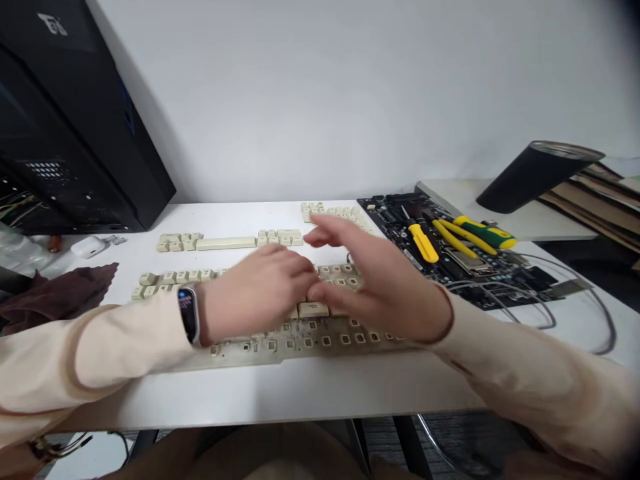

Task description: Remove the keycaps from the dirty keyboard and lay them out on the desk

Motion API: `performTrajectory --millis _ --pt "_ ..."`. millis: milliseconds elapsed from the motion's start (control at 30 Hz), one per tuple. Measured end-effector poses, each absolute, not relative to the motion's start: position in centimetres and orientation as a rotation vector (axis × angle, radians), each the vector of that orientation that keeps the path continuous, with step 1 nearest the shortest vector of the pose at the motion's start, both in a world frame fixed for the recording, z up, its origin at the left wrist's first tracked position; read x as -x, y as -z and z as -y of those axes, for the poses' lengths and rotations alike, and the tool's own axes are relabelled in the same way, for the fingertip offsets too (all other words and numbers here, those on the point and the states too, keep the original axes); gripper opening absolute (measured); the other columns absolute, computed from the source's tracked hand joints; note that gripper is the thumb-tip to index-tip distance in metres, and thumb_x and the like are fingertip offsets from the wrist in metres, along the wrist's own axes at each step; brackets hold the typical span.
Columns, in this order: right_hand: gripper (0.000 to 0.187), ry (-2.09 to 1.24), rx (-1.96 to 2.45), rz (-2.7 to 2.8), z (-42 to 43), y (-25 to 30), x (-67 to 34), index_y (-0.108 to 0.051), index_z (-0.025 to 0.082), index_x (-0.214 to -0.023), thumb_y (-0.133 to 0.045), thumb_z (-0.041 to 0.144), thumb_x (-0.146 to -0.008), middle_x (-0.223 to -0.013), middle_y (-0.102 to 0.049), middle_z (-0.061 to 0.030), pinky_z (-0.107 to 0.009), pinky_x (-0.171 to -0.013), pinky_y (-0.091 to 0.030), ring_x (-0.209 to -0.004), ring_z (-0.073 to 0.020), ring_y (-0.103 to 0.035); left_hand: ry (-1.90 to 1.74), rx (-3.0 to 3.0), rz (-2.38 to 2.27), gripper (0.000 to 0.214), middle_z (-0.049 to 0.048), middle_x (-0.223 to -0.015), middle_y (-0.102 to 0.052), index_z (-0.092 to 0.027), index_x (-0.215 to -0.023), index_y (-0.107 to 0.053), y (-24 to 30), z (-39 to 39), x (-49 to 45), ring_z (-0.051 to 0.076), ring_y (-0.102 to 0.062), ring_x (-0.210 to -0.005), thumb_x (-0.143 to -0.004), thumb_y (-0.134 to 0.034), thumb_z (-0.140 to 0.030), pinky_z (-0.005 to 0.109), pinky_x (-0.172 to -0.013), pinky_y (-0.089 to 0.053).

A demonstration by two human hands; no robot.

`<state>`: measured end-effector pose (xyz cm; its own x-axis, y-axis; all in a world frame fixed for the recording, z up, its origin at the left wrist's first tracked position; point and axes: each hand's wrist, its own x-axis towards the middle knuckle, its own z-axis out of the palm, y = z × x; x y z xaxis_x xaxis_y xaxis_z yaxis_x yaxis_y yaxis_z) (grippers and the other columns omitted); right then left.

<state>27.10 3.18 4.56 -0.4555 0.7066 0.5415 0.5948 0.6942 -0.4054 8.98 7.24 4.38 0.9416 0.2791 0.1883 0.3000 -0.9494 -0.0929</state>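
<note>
My left hand [265, 288] blurred above the keyboard [300, 348], can't tell whether it grips; my right hand [385, 283] close beside, thumb and fingers spread apart.

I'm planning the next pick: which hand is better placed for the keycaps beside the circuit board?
Probably the right hand: it looks closer to those keycaps, and its thumb and fingers are spread. The left hand sits farther left and would likely have to reach past the right.
</note>
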Motion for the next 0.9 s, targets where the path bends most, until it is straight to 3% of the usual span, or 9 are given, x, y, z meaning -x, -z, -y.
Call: performTrajectory --millis 100,200,333,600,900 --pt "0.059 -0.229 1.184 2.116 -5.2 -3.0 -28.6 -0.033 0.013 -0.133 -0.053 0.035 -0.083 -0.106 -0.060 -0.0118 -0.041 -0.083 -0.049 -0.098 -0.0227 -0.058 0.097 2.922 0.807 0.028 0.0071 -0.092 -0.065 -0.015 -0.098 -0.062 -4.8 -9.6 -8.6 0.020 -0.060 -0.081 -0.078 -0.042 -0.008 0.035 -0.073 -0.047" --pt "0.054 -0.292 1.242 2.151 -5.9 -0.8 -28.8 -0.032 0.008 -0.133 -0.044 0.030 -0.085 -0.109 -0.060 -0.0160 -0.043 -0.083 -0.050 -0.100 -0.0246 -0.058 0.046 2.966 1.056 0.027 0.0068 -0.084 -0.064 -0.015 -0.087 -0.062 -4.5 -10.9 -9.1 0.019 -0.059 -0.075 -0.086 -0.035 -0.018 0.031 -0.068 -0.046" --pt "0.047 -0.307 1.215 2.227 -5.6 1.2 -28.6 -0.037 0.006 -0.129 -0.037 0.022 -0.085 -0.111 -0.060 -0.0173 -0.046 -0.084 -0.049 -0.102 -0.0265 -0.057 0.012 3.030 1.068 0.032 0.0053 -0.073 -0.061 -0.016 -0.073 -0.057 -3.8 -11.0 -10.6 0.018 -0.057 -0.070 -0.090 -0.031 -0.027 0.032 -0.066 -0.043" --pt "0.047 -0.466 1.278 1.946 -5.3 1.0 -29.2 -0.036 0.004 -0.127 -0.033 0.019 -0.083 -0.103 -0.061 -0.0133 -0.040 -0.083 -0.050 -0.092 -0.0205 -0.059 -0.034 3.101 1.016 0.035 0.0070 -0.076 -0.065 -0.016 -0.077 -0.061 -3.1 -11.1 -14.2 0.020 -0.060 -0.067 -0.088 -0.029 -0.029 0.030 -0.057 -0.041" --pt "0.051 -0.497 1.332 1.893 -5.5 1.1 -29.2 -0.033 0.004 -0.129 -0.033 0.025 -0.083 -0.107 -0.059 -0.0163 -0.045 -0.084 -0.048 -0.095 -0.0238 -0.058 0.158 3.095 1.103 0.029 0.0048 -0.068 -0.067 -0.018 -0.076 -0.066 -2.0 -11.1 -15.5 0.020 -0.058 -0.057 -0.080 -0.038 -0.028 0.029 -0.049 -0.036"
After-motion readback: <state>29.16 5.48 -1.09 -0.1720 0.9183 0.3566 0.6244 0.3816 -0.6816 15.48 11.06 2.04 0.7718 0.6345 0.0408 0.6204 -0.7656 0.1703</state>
